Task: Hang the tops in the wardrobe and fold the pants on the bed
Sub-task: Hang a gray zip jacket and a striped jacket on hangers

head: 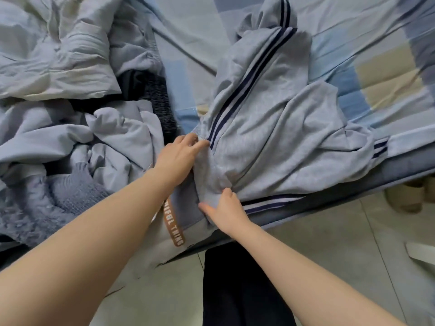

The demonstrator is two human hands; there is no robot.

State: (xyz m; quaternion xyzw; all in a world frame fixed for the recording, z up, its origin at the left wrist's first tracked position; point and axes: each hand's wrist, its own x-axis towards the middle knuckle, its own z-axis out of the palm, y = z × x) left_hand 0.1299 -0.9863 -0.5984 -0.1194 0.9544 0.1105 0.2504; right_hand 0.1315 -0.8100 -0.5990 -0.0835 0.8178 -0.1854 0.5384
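Grey striped pants (pixel 270 128) lay crumpled on bed (pixel 388 74), centre toward 1 o'clock. Left hand (pixel 180 158) pinched waistband, right hand (pixel 226 212) gripped fabric at 6. Best pulled taut, legs aligned first.

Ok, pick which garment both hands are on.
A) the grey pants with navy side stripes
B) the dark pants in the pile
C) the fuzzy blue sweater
A: the left hand and right hand both grip the grey pants near the bed edge.
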